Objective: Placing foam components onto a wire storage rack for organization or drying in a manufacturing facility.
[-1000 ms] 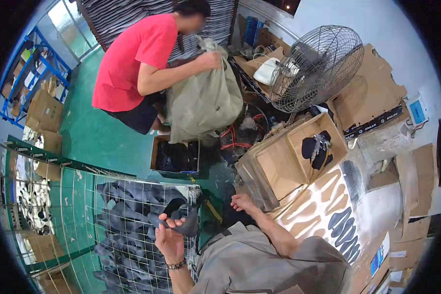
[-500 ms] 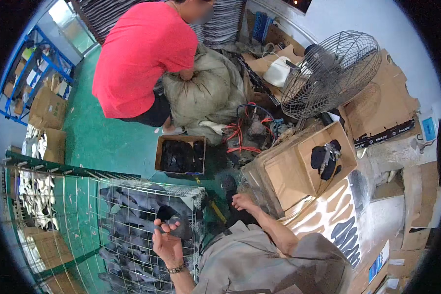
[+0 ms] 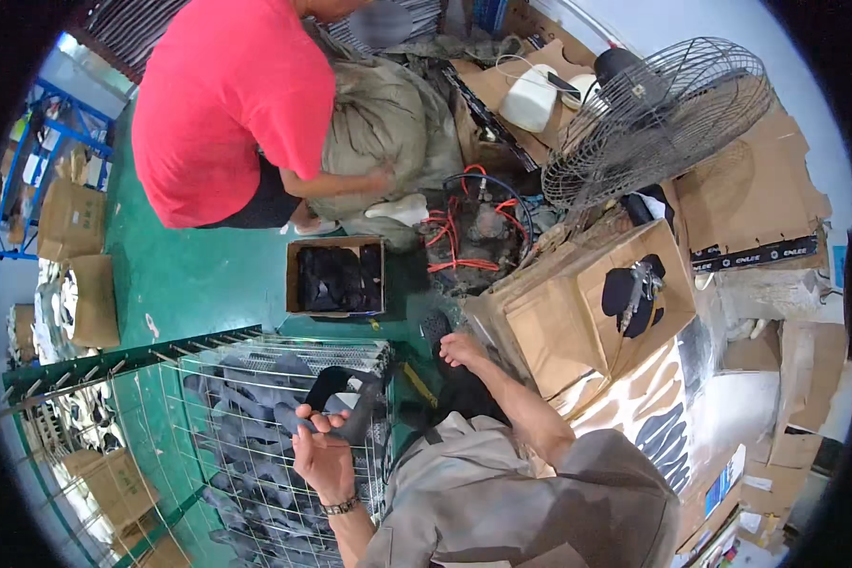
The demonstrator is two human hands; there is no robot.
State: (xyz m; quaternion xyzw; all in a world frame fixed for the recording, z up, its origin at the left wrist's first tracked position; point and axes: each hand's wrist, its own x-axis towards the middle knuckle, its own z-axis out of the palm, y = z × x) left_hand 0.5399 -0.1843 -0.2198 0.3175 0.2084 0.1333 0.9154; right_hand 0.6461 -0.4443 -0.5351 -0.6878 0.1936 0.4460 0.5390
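Green floor [image 3: 189,284] spreads beneath a crowded workroom. At the wire rack [image 3: 343,349], the left hand [image 3: 324,466] pinches a dark grey piece [image 3: 361,426] between thumb and fingers; gripping only its edge seems to leave the rest free of the wires. The right hand [image 3: 460,351] curls its fingers above a dark trouser leg [image 3: 468,392]; whether they hold anything, I cannot tell. Grey pieces [image 3: 241,478] fill the rack. Beyond, a small carton [image 3: 295,275] and a co-worker [image 3: 232,104] at a sack [image 3: 379,118] block the way; an open carton [image 3: 560,327] and a fan [image 3: 653,123] crowd the right side.
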